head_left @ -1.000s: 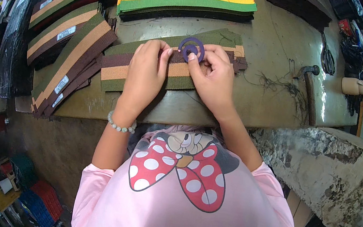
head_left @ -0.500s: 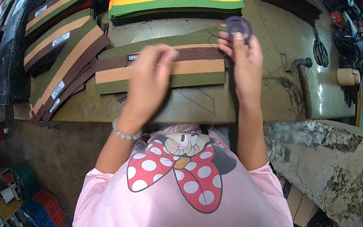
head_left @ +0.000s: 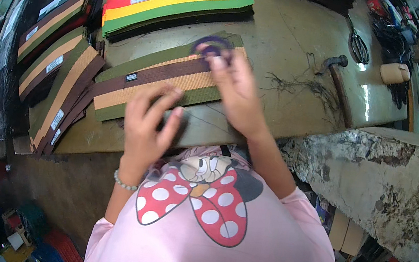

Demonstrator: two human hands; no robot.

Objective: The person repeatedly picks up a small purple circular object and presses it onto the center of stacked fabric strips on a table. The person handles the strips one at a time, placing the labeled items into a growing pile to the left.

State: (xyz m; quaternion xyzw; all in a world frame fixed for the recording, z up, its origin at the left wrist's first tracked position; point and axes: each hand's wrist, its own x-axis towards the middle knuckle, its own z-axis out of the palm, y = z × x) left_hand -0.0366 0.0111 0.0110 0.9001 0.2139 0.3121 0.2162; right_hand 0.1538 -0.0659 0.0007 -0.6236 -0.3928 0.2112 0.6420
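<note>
The right hand (head_left: 235, 87) grips a purple ring (head_left: 211, 50); the left hand (head_left: 150, 122) spreads its fingers; striped cloth (head_left: 161, 74) lies beneath both.

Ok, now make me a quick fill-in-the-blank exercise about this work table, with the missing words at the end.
The right hand holds a ____ ring-shaped item. The striped strip is green, tan and ____. The beaded bracelet is on the ____ wrist. The front bright stack has red, ____ and green stripes.

Missing words: purple; brown; left; yellow.
</note>
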